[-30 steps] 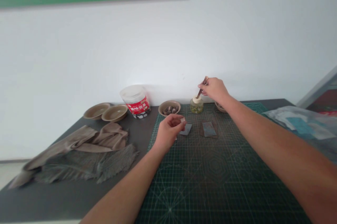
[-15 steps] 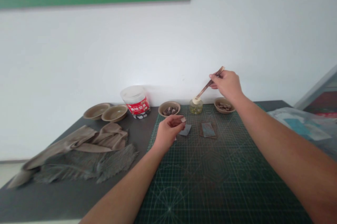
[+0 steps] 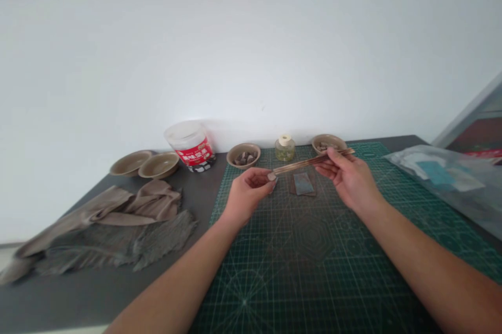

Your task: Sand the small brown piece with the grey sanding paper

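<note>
My left hand (image 3: 249,192) pinches a small pale piece (image 3: 272,176) between thumb and fingertips. Thin brown sticks (image 3: 300,164) are gripped near their far end by my right hand (image 3: 351,174); their other tips meet the pale piece. Behind the hands a small glass jar (image 3: 285,149) with a cream top holds greenish contents. Below the sticks, a grey-blue rectangle (image 3: 303,183) lies on a brownish plate. A bowl of dark pieces (image 3: 243,156) stands behind my left hand, and another bowl (image 3: 328,141) of pieces behind my right.
A green cutting mat (image 3: 274,271) covers the table's middle and right. To the left are two shallow bowls (image 3: 131,162), a clear tub with a red label (image 3: 194,152) and crumpled cloths (image 3: 145,206). A plastic bag (image 3: 451,177) lies at the right, with the wall behind.
My right hand has come down from above the jar, bringing the sticks from the jar's top to the pale piece in my left hand. The view has shifted slightly.
</note>
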### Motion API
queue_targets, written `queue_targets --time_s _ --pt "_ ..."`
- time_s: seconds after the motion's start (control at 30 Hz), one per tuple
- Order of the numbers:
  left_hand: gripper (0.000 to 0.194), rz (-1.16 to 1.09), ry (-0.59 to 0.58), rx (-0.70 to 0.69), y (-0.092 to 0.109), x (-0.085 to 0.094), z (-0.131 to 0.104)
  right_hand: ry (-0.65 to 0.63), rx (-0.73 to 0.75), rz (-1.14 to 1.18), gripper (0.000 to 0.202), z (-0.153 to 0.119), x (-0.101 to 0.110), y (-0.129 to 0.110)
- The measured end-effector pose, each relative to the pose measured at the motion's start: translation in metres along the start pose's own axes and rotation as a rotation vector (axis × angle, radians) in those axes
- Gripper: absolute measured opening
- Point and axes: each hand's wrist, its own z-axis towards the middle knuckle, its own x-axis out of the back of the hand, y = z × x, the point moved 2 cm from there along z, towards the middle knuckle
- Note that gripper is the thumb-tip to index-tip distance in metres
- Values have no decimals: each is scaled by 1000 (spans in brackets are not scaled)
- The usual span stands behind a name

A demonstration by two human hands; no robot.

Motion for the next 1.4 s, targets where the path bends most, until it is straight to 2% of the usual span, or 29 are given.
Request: queue_targets --time_s 0.23,0.47,1.4 --pt "30 31 -45 10 0 -3 -2 -23 -82 22 24 0 2 15" --pt "31 25 -73 11 1 -5 -4 -8 -96 25 22 0 7 20" --pt "32 26 -92 9 6 -6 -6 -8 -82 5 20 5 15 15"
